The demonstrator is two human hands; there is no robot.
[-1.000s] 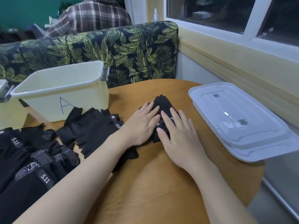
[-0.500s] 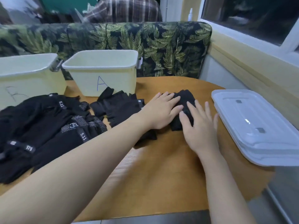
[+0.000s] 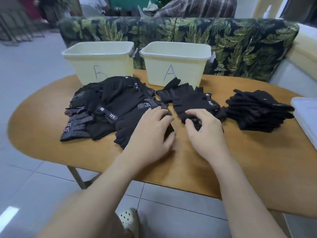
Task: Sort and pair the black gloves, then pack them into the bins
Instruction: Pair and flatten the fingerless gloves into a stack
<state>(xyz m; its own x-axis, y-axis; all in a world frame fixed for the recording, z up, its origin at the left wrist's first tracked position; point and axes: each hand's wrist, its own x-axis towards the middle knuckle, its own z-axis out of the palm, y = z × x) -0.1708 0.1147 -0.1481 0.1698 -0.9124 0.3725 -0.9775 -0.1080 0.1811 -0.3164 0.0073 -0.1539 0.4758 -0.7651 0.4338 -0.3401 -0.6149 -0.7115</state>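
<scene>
Even, soft indoor light; faint shadows under the hands on the table (image 3: 257, 169). Motion blur smears the top-left corner (wide-angle bending at the edges).

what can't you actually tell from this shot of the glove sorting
- Head view: insides of bin A and bin B, hidden by their own walls.
- Glove count in the stacked pile: layers merge, too dark.
- White lid: cut off by the right edge.
- Left hand covers the gloves beneath it.
</scene>
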